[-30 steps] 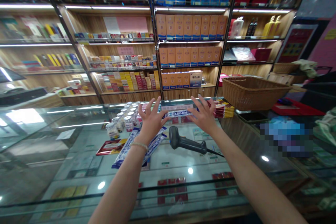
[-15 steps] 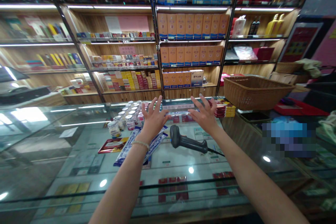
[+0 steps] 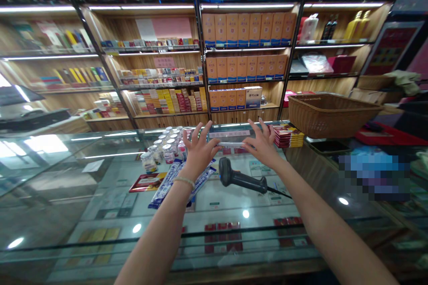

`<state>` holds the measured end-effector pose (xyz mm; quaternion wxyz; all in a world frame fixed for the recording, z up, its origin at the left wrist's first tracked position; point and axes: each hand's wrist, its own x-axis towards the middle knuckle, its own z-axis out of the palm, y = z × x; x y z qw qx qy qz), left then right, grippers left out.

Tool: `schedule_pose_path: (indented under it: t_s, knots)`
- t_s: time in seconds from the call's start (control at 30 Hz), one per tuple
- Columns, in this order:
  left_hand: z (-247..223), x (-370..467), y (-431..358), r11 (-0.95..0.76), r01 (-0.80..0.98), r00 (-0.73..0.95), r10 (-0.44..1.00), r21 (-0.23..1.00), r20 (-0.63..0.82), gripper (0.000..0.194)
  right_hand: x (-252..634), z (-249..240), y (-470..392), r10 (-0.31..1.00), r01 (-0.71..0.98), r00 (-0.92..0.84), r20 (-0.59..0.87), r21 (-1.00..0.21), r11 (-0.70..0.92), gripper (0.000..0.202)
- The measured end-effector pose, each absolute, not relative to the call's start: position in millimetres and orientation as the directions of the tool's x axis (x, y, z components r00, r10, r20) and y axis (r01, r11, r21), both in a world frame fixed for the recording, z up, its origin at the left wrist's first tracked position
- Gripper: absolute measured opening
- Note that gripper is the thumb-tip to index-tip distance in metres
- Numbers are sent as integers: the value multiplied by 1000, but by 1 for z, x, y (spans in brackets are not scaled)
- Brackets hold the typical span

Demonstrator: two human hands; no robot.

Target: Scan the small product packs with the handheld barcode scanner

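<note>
My left hand is held above the glass counter, fingers spread and nothing in it. Level with it, my right hand is also open and empty, the thumbs pointing toward each other. Below and between them lies a black barcode scanner with its cable running right. Blue-and-white wrapped packets lie under my left wrist, partly hidden by it. Beside them is a red and yellow packet. Several small lidded jars stand just left of my left hand. A stack of red and yellow packs sits right of my right hand.
A wicker basket stands on the counter at the right, near a dark tray. A blurred-out blue item lies at the right. Behind the counter rise shelves with orange boxes and small packs.
The view has shifted slightly, so things sit a little farther right. My thumbs and fingers have moved slightly, both hands staying spread and empty over the counter.
</note>
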<state>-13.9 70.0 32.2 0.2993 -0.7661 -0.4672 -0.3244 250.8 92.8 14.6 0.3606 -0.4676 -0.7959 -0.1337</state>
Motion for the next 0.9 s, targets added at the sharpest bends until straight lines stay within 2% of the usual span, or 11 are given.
schedule_pose_path:
  t_s: [0.17, 0.33, 0.5, 0.73, 0.9]
  knots:
    - [32, -13, 70, -403, 903, 356, 515, -146, 780, 11, 251, 16, 93, 678, 835, -295, 674, -164, 526, 22]
    - [29, -13, 71, -412, 883, 413, 460, -223, 786, 34, 249, 20, 92, 735, 821, -306, 604, -223, 525, 28]
    - [28, -12, 71, -393, 875, 440, 404, -282, 802, 27, 247, 22, 91, 768, 812, -315, 558, -261, 523, 29]
    - [29, -14, 73, -397, 882, 419, 419, -252, 806, 24, 245, 23, 85, 692, 828, -315, 650, -169, 535, 21]
    - [29, -16, 74, -392, 894, 393, 455, -217, 799, 24, 244, 22, 80, 603, 851, -305, 738, -73, 519, 32]
